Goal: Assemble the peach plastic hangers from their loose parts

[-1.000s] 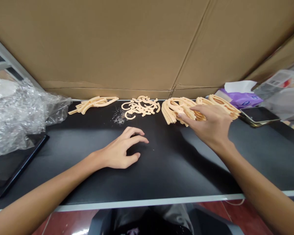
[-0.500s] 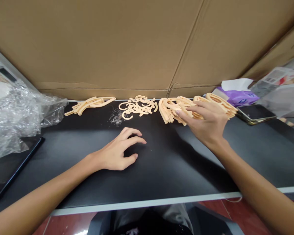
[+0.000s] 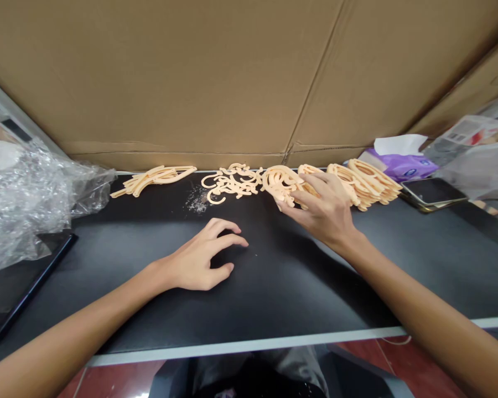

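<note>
My left hand (image 3: 203, 257) rests on the black tabletop (image 3: 249, 298), fingers loosely curved and apart, holding nothing. At the back, my right hand (image 3: 326, 210) closes on a bundle of beige curved plastic pieces (image 3: 280, 181), thumb at the near side. Its fingers partly hide the bundle and the pieces behind it. Stacks of beige looped plastic hanger arms (image 3: 371, 185) lean just right of that hand. Small beige plastic hooks (image 3: 236, 182) lie loosely heaped in the middle. Farther left is a small pile of long beige hanger arms (image 3: 155, 179).
Crumpled clear plastic wrap (image 3: 33, 193) covers part of a dark flat device (image 3: 25, 287) at left. A purple tissue pack (image 3: 404, 163) and a phone (image 3: 435, 192) lie at right. Cardboard (image 3: 191, 77) walls off the back. Pale crumbs (image 3: 197, 200) lie beside the hooks.
My right hand has moved left, and the bundle at its fingertips has shifted left and turned, closer to the hooks. More of the right-hand stacks shows. My left hand has stayed put.
</note>
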